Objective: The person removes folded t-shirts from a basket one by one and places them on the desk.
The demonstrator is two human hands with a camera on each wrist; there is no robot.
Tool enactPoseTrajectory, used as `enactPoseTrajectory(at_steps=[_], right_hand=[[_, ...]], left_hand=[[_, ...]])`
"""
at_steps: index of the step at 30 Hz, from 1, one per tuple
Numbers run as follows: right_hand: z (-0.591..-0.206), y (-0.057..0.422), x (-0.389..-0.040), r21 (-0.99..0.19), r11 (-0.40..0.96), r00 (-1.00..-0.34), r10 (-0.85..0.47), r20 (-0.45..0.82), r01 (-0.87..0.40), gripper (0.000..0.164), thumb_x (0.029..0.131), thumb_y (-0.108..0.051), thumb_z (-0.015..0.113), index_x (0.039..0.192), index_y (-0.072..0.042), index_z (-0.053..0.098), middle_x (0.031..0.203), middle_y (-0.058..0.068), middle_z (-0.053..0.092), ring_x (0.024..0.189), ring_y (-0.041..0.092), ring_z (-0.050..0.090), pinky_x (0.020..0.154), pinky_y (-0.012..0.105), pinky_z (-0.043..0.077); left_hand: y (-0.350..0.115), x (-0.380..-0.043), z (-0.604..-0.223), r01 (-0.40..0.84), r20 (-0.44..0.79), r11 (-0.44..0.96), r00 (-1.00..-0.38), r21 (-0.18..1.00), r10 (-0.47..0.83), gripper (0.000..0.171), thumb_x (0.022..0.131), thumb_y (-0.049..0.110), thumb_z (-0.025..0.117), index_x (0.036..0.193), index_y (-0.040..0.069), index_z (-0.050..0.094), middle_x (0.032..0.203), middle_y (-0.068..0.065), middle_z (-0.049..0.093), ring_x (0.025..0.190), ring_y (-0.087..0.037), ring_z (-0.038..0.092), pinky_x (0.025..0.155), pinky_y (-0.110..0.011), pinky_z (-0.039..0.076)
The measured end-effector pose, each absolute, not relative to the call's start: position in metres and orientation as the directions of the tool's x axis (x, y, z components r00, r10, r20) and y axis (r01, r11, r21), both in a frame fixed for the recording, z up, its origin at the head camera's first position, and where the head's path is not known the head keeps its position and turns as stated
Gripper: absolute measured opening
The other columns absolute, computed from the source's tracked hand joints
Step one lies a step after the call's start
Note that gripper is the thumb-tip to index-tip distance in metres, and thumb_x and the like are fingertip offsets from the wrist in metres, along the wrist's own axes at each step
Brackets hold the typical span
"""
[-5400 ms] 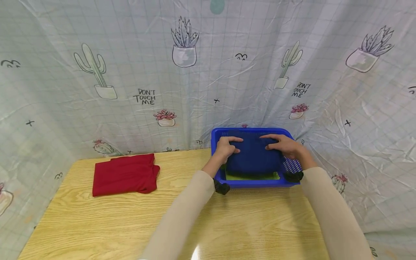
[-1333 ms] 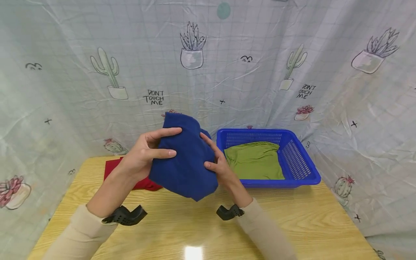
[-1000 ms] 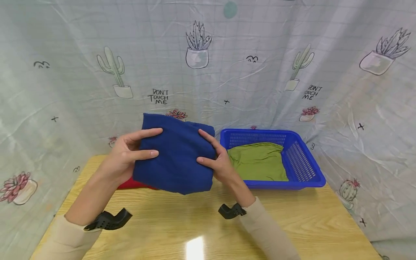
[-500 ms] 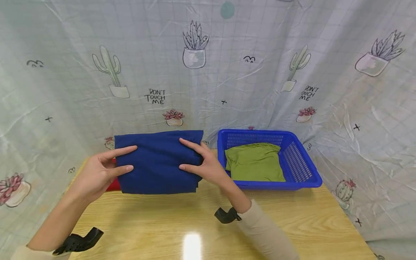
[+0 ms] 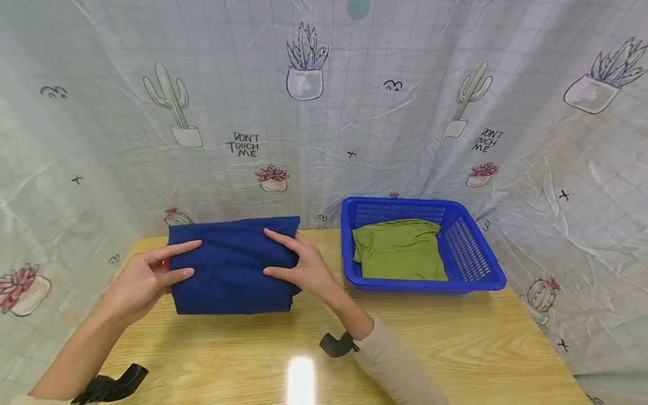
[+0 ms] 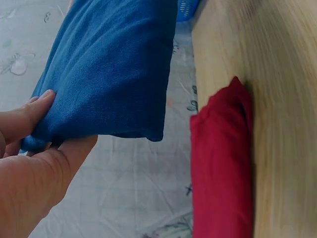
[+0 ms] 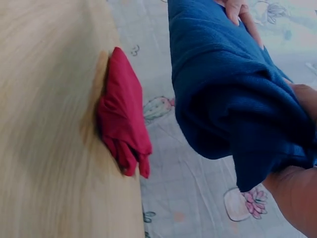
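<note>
A folded dark blue cloth [image 5: 233, 270] hangs in the air over the left part of the table, gripped at both sides. My left hand [image 5: 139, 281] pinches its left edge, thumb and index finger on the near face. At its right edge, my right hand [image 5: 306, 267] holds it the same way, other fingers hidden behind. In the right wrist view the blue cloth [image 7: 223, 94] shows loose rolled layers at that end. Below it a folded red cloth [image 6: 220, 163] lies on the table, apart from the blue one; the head view shows only a sliver of it.
A blue plastic basket [image 5: 425, 286] with perforated walls stands at the back right of the wooden table [image 5: 405, 343]. Inside lies a folded green cloth [image 5: 400, 253]. A plant-printed curtain [image 5: 324, 112] hangs right behind the table's back edge.
Both hands lifted the blue cloth out of the basket, off the green cloth, and carried it left. It was turned level, then lowered in front of the red cloth in the head view.
</note>
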State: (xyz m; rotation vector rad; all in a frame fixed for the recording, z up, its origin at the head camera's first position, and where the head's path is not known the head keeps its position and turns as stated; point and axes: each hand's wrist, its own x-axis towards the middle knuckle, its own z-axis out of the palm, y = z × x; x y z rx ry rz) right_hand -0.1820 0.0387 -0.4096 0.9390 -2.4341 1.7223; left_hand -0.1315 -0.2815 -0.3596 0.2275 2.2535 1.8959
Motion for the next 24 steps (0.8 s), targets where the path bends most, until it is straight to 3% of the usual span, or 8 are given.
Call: enactPoseTrajectory(at_steps=[6, 9, 10, 15, 17, 19, 21, 24], right_hand=[[-0.419, 0.025, -0.178, -0.849, 0.316, -0.850, -0.462, 0.253, -0.424, 0.074, 0.086, -0.028, 0.084, 0.152, -0.035, 0.050, 0.153, 0.011, 0.045, 0.133, 0.027, 0.052, 0.104, 0.041, 0.048], [-0.425, 0.018, -0.177, -0.843, 0.358, -0.861, -0.461, 0.215, -0.402, 0.074, 0.086, -0.030, 0.084, 0.151, -0.035, 0.050, 0.152, 0.013, 0.046, 0.134, 0.029, 0.052, 0.105, 0.042, 0.048], [-0.427, 0.015, -0.176, -0.838, 0.375, -0.864, -0.461, 0.203, -0.397, 0.073, 0.086, -0.031, 0.084, 0.151, -0.035, 0.050, 0.151, 0.014, 0.046, 0.136, 0.030, 0.051, 0.106, 0.043, 0.047], [-0.436, 0.002, -0.172, -0.823, 0.417, -0.860, -0.485, 0.156, -0.385, 0.072, 0.086, -0.033, 0.084, 0.150, -0.035, 0.052, 0.145, 0.013, 0.052, 0.134, 0.026, 0.052, 0.106, 0.039, 0.047], [-0.440, -0.004, -0.170, -0.815, 0.432, -0.853, -0.504, 0.138, -0.387, 0.071, 0.086, -0.033, 0.083, 0.150, -0.033, 0.052, 0.141, 0.011, 0.054, 0.131, 0.023, 0.054, 0.103, 0.034, 0.048], [-0.442, -0.009, -0.167, -0.799, 0.449, -0.840, -0.529, 0.122, -0.400, 0.070, 0.087, -0.033, 0.083, 0.150, -0.032, 0.052, 0.140, 0.010, 0.056, 0.127, 0.020, 0.056, 0.100, 0.030, 0.049], [-0.445, -0.015, -0.164, -0.779, 0.469, -0.825, -0.555, 0.107, -0.417, 0.070, 0.087, -0.033, 0.083, 0.150, -0.029, 0.053, 0.138, 0.008, 0.057, 0.125, 0.016, 0.056, 0.097, 0.025, 0.048], [-0.448, -0.027, -0.160, -0.735, 0.509, -0.796, -0.602, 0.068, -0.448, 0.069, 0.087, -0.033, 0.082, 0.149, -0.027, 0.054, 0.134, 0.005, 0.060, 0.117, 0.011, 0.057, 0.089, 0.018, 0.048]], left_hand=[[-0.295, -0.127, -0.374, -0.027, -0.065, 0.149, -0.965, 0.989, 0.254, 0.055, 0.096, 0.001, 0.068, 0.148, 0.017, 0.056, 0.074, 0.001, 0.025, 0.054, -0.026, 0.014, 0.052, -0.040, 0.018], [-0.302, -0.126, -0.383, -0.066, -0.103, 0.157, -0.965, 0.985, 0.242, 0.054, 0.096, 0.002, 0.068, 0.147, 0.020, 0.058, 0.070, 0.004, 0.027, 0.054, -0.027, 0.014, 0.053, -0.040, 0.019], [-0.304, -0.125, -0.386, -0.075, -0.113, 0.161, -0.964, 0.984, 0.242, 0.055, 0.097, 0.002, 0.067, 0.147, 0.019, 0.057, 0.075, 0.004, 0.031, 0.056, -0.027, 0.014, 0.054, -0.040, 0.019], [-0.320, -0.119, -0.401, -0.130, -0.173, 0.200, -0.960, 0.971, 0.219, 0.054, 0.098, 0.004, 0.066, 0.149, 0.019, 0.055, 0.095, -0.002, 0.039, 0.059, -0.016, 0.031, 0.055, -0.038, 0.024], [-0.327, -0.116, -0.407, -0.154, -0.196, 0.198, -0.956, 0.968, 0.219, 0.053, 0.099, 0.004, 0.065, 0.148, 0.022, 0.056, 0.088, -0.002, 0.038, 0.058, -0.016, 0.031, 0.054, -0.038, 0.024], [-0.334, -0.113, -0.413, -0.173, -0.215, 0.191, -0.951, 0.966, 0.224, 0.052, 0.100, 0.003, 0.063, 0.147, 0.024, 0.057, 0.086, -0.002, 0.037, 0.057, -0.021, 0.025, 0.053, -0.038, 0.023], [-0.342, -0.109, -0.420, -0.187, -0.227, 0.181, -0.944, 0.965, 0.237, 0.052, 0.100, 0.001, 0.062, 0.144, 0.028, 0.061, 0.074, -0.001, 0.031, 0.058, -0.028, 0.015, 0.052, -0.040, 0.019], [-0.357, -0.105, -0.429, -0.234, -0.280, 0.194, -0.923, 0.953, 0.265, 0.050, 0.101, 0.003, 0.060, 0.139, 0.035, 0.064, 0.072, 0.001, 0.035, 0.056, -0.030, 0.013, 0.051, -0.040, 0.018]])
